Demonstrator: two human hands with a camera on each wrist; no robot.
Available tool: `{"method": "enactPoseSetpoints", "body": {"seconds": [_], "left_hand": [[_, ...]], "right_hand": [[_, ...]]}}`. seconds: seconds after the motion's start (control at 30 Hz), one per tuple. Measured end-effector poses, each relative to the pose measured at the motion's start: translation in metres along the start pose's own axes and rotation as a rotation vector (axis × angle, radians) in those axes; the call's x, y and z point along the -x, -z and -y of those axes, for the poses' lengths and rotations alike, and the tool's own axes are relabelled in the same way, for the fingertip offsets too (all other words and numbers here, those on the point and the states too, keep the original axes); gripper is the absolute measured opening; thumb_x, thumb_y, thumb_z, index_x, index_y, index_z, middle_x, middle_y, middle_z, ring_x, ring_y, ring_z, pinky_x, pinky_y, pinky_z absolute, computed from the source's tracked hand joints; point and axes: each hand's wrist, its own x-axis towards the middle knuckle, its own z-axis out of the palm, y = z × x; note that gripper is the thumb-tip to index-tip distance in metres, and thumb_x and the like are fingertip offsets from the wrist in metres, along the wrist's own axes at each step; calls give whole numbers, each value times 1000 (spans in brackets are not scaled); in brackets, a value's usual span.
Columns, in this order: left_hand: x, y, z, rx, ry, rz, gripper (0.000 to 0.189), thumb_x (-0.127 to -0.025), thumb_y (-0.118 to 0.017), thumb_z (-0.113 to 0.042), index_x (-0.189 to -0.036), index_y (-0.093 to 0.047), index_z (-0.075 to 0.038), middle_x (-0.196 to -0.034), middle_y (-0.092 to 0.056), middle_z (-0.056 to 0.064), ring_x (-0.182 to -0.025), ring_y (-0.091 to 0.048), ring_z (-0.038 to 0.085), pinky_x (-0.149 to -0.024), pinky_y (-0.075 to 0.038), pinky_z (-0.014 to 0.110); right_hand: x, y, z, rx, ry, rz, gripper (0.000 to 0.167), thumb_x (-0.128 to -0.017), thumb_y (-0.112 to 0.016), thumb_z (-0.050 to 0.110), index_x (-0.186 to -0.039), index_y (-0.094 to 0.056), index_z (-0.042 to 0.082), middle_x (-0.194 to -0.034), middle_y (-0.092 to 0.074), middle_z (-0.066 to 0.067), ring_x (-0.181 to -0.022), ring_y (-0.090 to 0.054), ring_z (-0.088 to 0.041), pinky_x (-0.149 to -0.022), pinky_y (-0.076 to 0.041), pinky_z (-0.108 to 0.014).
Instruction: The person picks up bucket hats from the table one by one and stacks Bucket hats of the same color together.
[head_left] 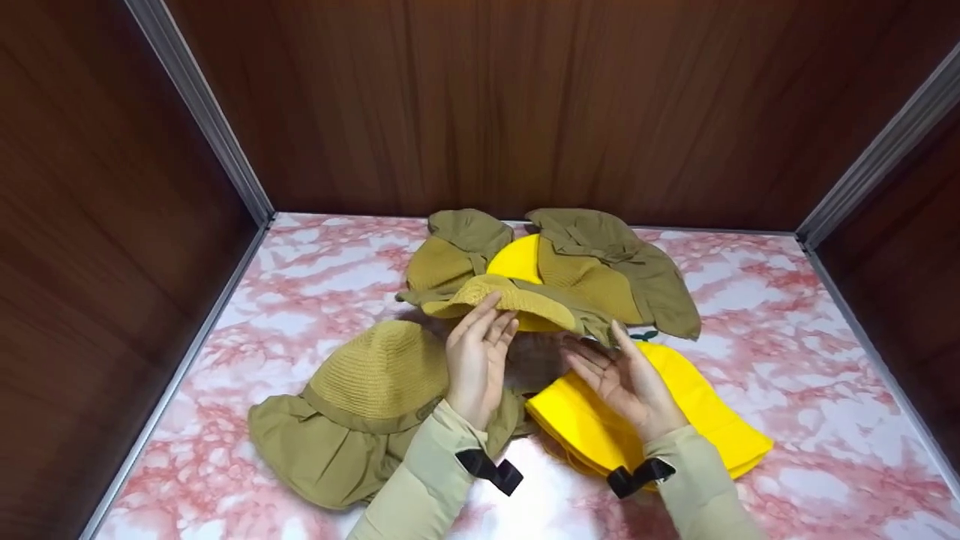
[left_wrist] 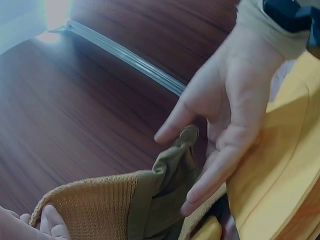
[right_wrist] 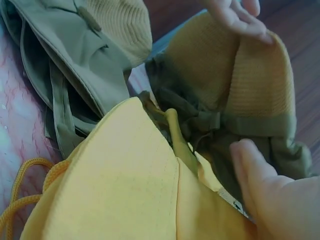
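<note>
At the centre of the head view, my left hand [head_left: 478, 367] pinches the straw crown of a sun hat [head_left: 517, 300] with an olive cloth brim. In the left wrist view my left fingers [left_wrist: 52, 222] lie against the crown's edge. My right hand [head_left: 626, 386] is open beside the hat's cloth end, fingers straight and thumb apart. In the right wrist view its thumb [right_wrist: 250, 160] is in front of the hat's cloth; its other fingers are hidden. Below my right hand lies a yellow bucket hat [head_left: 705, 405], with a cord [right_wrist: 25, 190] by its edge.
Another straw and olive sun hat [head_left: 375, 382] lies at the near left. Behind the held hat are two more sun hats, one left [head_left: 450, 255] and one right [head_left: 600, 262], with a yellow hat [head_left: 516, 259] between them. Wooden panels [head_left: 487, 112] enclose the marbled table [head_left: 810, 360].
</note>
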Motion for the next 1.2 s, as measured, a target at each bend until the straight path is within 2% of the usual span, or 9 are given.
{"method": "enactPoseSetpoints", "body": {"seconds": [0.07,0.2,0.3,0.43,0.57,0.77,0.93,1.07,1.2], "left_hand": [[3,-2,0,17,5,4,38,-101,-39,-1,-134,-48,14,-126,-56,12,-87,-62,15,-83,-53,24],[8,-4,0,57,-2,-7,35,-100,-38,0,-130,-52,11,-116,-58,7,-88,-61,16,-84,-53,25],[12,-4,0,94,-31,-15,33,-100,-38,0,-130,-50,7,-110,-56,8,-90,-62,18,-87,-54,28],[17,-2,5,154,-77,-8,37,-100,-41,0,-136,-33,-2,-116,-52,11,-98,-63,20,-94,-54,36],[23,-1,13,185,-28,44,39,-100,-49,-4,-133,-29,-6,-122,-50,11,-104,-62,23,-99,-53,40],[26,0,22,129,141,132,28,-100,-55,-11,-121,-53,7,-114,-61,10,-103,-61,22,-96,-54,33],[24,-2,25,116,144,128,36,-98,-56,-5,-131,-53,10,-123,-64,8,-111,-59,17,-103,-48,31],[21,-2,27,102,141,88,32,-95,-56,1,-126,-54,10,-116,-66,6,-107,-61,15,-102,-48,30],[19,3,29,84,152,67,26,-95,-53,6,-121,-54,5,-110,-64,4,-102,-60,14,-96,-50,29]], "right_hand": [[2,-1,1,-40,10,-9,33,-103,-48,32,-113,-65,6,-120,-67,-20,-115,-65,-30,-112,-42,-38],[8,-8,-1,-108,68,-6,26,-105,-42,10,-106,-67,1,-109,-71,-14,-104,-70,-24,-109,-45,-35],[13,-14,-6,-126,128,32,28,-103,-37,-3,-104,-65,-4,-108,-70,-14,-102,-69,-23,-106,-48,-34],[19,-20,-13,-146,187,120,33,-99,-35,-13,-104,-67,-7,-108,-69,-16,-103,-69,-25,-101,-53,-37],[25,-27,-23,-138,248,179,37,-97,-35,-17,-114,-66,-4,-114,-68,-16,-107,-68,-25,-100,-53,-38],[35,-44,-45,-1,316,113,43,-98,-39,-14,-135,-47,7,-123,-61,-14,-111,-66,-23,-104,-50,-36],[44,-49,-63,181,328,111,46,-100,-43,-6,-144,-31,5,-128,-56,-13,-115,-64,-22,-105,-48,-36],[48,-46,-68,320,374,132,33,-102,-47,0,-135,-47,2,-125,-62,-9,-115,-65,-19,-106,-49,-36],[50,-42,-64,420,406,134,23,-102,-48,6,-120,-62,9,-115,-69,-1,-107,-65,-12,-106,-48,-29]]}}
